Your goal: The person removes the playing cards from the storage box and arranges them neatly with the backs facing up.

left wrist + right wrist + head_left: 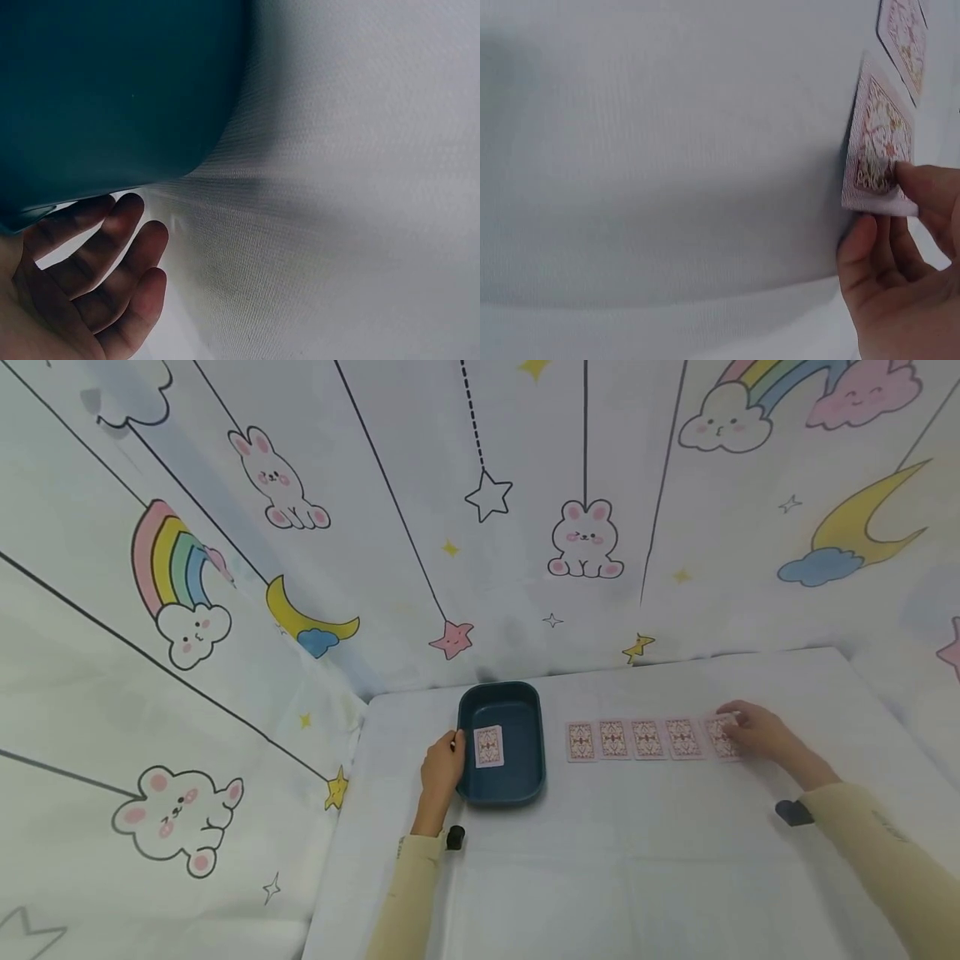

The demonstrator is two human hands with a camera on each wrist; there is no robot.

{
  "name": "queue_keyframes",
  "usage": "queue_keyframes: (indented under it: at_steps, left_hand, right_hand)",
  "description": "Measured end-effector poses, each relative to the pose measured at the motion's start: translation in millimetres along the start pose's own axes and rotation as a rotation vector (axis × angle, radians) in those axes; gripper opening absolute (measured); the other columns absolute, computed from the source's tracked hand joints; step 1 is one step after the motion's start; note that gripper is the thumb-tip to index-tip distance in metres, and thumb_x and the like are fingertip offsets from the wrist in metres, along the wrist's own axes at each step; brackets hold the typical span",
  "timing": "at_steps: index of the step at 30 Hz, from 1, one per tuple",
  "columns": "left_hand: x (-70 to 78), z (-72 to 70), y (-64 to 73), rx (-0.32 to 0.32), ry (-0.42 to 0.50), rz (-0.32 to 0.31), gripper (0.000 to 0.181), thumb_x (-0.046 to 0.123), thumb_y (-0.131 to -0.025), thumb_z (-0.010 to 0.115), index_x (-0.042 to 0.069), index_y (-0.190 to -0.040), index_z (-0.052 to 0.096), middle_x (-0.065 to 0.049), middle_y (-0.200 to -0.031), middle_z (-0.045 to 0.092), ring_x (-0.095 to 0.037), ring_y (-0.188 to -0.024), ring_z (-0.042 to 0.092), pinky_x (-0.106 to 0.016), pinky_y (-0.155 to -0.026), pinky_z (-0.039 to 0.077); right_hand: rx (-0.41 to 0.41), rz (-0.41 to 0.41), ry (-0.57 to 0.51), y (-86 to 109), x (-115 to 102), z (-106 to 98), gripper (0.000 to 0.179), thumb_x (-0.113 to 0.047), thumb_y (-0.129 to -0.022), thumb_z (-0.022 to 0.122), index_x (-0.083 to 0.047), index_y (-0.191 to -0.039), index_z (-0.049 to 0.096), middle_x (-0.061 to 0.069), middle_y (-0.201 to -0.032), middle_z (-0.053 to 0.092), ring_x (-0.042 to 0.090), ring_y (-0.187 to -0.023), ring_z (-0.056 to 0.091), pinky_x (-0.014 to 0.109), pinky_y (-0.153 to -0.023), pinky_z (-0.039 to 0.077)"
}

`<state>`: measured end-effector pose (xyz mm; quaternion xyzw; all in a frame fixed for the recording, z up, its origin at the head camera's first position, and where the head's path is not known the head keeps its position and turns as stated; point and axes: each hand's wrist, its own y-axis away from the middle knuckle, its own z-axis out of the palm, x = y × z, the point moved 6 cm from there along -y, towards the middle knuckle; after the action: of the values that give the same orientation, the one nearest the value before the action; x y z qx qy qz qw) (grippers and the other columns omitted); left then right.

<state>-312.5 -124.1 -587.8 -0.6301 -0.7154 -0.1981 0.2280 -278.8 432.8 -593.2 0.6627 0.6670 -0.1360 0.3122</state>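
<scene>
A dark teal tray [502,798] rests on the table with a patterned playing card [489,747] lying inside it, toward its left side. My left hand [442,766] holds the tray's left rim; in the left wrist view its fingers [120,277] lie along the outer wall, and the thumb is mostly hidden. To the right, my right hand [757,731] pinches the rightmost playing card [885,142] of a row, thumb on its back and fingers beneath the near edge. That card tilts up off the cloth.
Several more face-down playing cards [647,739] form a row between the tray and my right hand. White cloth covers the table [637,877]. A curtain [510,593] printed with rabbits, stars and rainbows hangs behind and to the left.
</scene>
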Motion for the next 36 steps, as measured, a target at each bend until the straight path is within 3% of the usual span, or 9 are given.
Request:
queue_keyframes:
  at_steps: [7, 14, 26, 32, 36]
  left_hand:
    - [2.4, 0.2, 0.6, 0.006, 0.002, 0.001, 0.038, 0.041, -0.107, 0.042, 0.014, -0.094, 0.065, -0.006, -0.081, 0.067, -0.019, -0.061, 0.056, -0.033, -0.052, 0.037]
    - [4.2, -1.5, 0.6, 0.001, 0.006, 0.000, 0.039, 0.041, -0.107, 0.042, 0.013, -0.091, 0.063, -0.008, -0.083, 0.068, -0.020, -0.062, 0.057, -0.034, -0.054, 0.038]
    - [3.8, -1.0, 0.2, 0.004, 0.021, 0.020, 0.037, 0.040, -0.107, 0.044, 0.013, -0.090, 0.064, -0.007, -0.079, 0.067, -0.020, -0.059, 0.056, -0.033, -0.052, 0.038]
    - [0.4, -2.6, 1.0, 0.015, 0.012, 0.009, 0.035, 0.039, -0.107, 0.045, 0.013, -0.097, 0.067, -0.008, -0.085, 0.070, -0.021, -0.063, 0.059, -0.035, -0.054, 0.041]
    - [1.7, -3.3, 0.5, 0.004, 0.017, 0.009, 0.036, 0.039, -0.107, 0.044, 0.013, -0.097, 0.067, -0.009, -0.087, 0.071, -0.021, -0.063, 0.060, -0.035, -0.054, 0.041]
  right_hand:
    - [0.116, -0.025, 0.060, -3.3, -0.3, 4.1, 0.039, -0.010, -0.098, 0.056, 0.015, -0.127, 0.049, 0.037, -0.107, 0.056, 0.046, -0.095, 0.057, 0.056, -0.079, 0.048]
    - [0.183, -0.005, 0.082, -2.2, 0.7, 6.2, 0.041, -0.012, -0.099, 0.053, 0.016, -0.128, 0.047, 0.040, -0.114, 0.048, 0.052, -0.104, 0.050, 0.062, -0.086, 0.044]
    - [0.134, 0.036, 0.074, 0.7, -1.3, 2.8, 0.053, -0.025, -0.105, 0.047, 0.018, -0.135, 0.039, 0.043, -0.121, 0.043, 0.057, -0.110, 0.047, 0.066, -0.092, 0.042]
    - [0.097, 0.055, 0.068, 6.6, -16.1, 5.1, 0.061, -0.032, -0.108, 0.041, 0.020, -0.140, 0.033, 0.047, -0.131, 0.037, 0.061, -0.121, 0.039, 0.069, -0.102, 0.035]
    - [0.105, 0.039, 0.125, 11.3, -31.6, 8.2, 0.068, -0.039, -0.108, 0.040, 0.019, -0.143, 0.031, 0.047, -0.140, 0.031, 0.063, -0.130, 0.029, 0.071, -0.107, 0.025]
